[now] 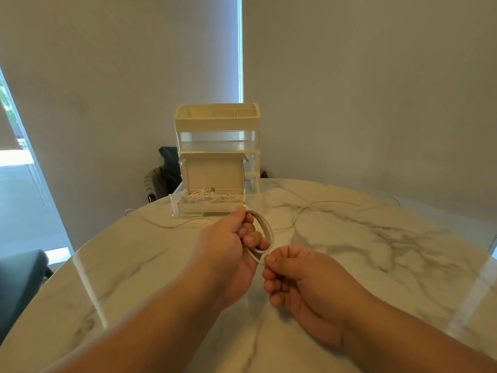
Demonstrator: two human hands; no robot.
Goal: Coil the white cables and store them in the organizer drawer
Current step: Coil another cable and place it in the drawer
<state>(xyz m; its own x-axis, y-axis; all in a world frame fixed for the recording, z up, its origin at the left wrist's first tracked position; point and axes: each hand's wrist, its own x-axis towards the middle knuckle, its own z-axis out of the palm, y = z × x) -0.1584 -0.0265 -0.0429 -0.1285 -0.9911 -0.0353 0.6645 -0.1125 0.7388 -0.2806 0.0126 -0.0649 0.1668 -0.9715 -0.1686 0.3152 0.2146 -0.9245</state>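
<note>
White cable [265, 227] sits half-coiled in the left grip [228, 243], whose fingers curl round several loops held upright above the counter [376, 251]. Right grip [304, 278], just right of and below the left one, pinches the strand at the bottom of the coil between thumb and forefinger, other fingers curled in. Loose tail [322, 203] runs off the far side of the coil and away to the right of both grips, slack on the counter. It looks like the uncoiled rest, but the join is not fully clear. Organizer drawer [207, 207] is pulled open just beyond the left grip, with other white cables inside. Second thin cable [161, 224] lies left of the left grip. Risks: loops could spring apart if the left grip loosens while the right feeds the next turn. The tail may drag or snag on the drawer corner as it comes in. Too wide a coil may not fit the crowded drawer.
</note>
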